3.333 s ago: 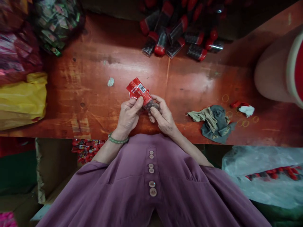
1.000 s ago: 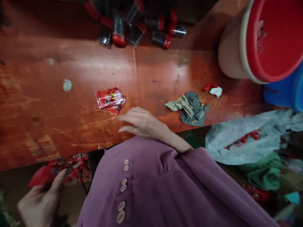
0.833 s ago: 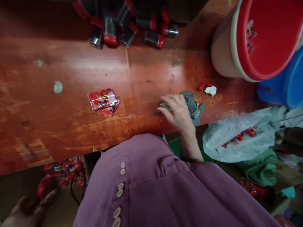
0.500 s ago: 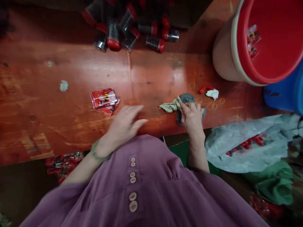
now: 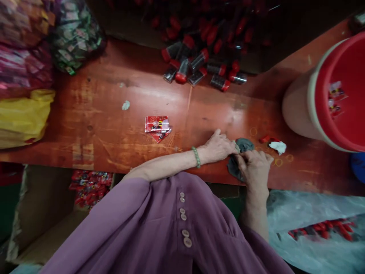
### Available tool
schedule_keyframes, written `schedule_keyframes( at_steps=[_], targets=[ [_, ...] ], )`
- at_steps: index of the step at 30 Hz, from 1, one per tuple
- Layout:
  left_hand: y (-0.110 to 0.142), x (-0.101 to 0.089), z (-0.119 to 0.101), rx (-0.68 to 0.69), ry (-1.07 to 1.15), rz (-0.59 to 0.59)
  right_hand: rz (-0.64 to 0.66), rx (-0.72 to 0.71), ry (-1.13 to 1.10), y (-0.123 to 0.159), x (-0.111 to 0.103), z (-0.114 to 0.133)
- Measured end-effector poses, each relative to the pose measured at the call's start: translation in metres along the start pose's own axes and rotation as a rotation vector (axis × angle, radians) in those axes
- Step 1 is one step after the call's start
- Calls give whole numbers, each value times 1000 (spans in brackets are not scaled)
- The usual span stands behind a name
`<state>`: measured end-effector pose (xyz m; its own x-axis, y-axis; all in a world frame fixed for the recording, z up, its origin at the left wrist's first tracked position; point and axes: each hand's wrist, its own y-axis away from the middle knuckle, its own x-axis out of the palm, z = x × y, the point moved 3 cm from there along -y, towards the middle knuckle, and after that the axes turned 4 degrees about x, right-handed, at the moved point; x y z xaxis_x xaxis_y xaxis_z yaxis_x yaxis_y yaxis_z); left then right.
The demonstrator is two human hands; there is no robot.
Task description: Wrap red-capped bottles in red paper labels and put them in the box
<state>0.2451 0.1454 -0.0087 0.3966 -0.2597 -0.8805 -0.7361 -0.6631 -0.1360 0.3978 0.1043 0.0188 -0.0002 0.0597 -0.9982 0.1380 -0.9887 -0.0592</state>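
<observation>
Both my hands meet at a crumpled grey and beige cloth [image 5: 243, 145] near the front edge of the red-brown wooden table [image 5: 114, 114]. My left hand [image 5: 218, 147], with a green bead bracelet on its wrist, pinches the beige end of the cloth. My right hand [image 5: 253, 167] lies curled over the grey part and grips it. Two red printed packets [image 5: 157, 126] lie stacked on the table to the left of my hands, apart from them.
Several dark tubes with red caps [image 5: 199, 68] are piled at the back. A red-lined bucket [image 5: 333, 95] stands at the right. Bags [image 5: 25, 114] crowd the left. Small rubber rings, a white scrap [image 5: 278, 146], and a clear plastic bag [image 5: 319, 224] lie at my right.
The packet I held with both hands now lies on the table. My left hand came up from below the table, crossed right and joined my right hand on the cloth.
</observation>
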Motion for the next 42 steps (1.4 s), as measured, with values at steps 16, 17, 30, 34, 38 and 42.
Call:
schedule_keyframes(
  at_steps=[16,17,30,34,38,42],
  targets=[
    [210,-72,66,-466,-286,-316,172,-394,-479,-91,-7,176],
    [212,-74,68,-469,-242,-384,204,-449,-480,-93,-5,190],
    [203,-80,107,-266,-127,-413,329,-665,-424,-87,19,240],
    [201,-80,112,-223,-149,-394,444,-674,-481,-98,7,234],
    [199,-84,115,-207,-199,-409,494,-648,-630,-129,-5,201],
    [195,-85,117,-267,-157,-470,130,-214,-346,-189,-4,135]
  ],
)
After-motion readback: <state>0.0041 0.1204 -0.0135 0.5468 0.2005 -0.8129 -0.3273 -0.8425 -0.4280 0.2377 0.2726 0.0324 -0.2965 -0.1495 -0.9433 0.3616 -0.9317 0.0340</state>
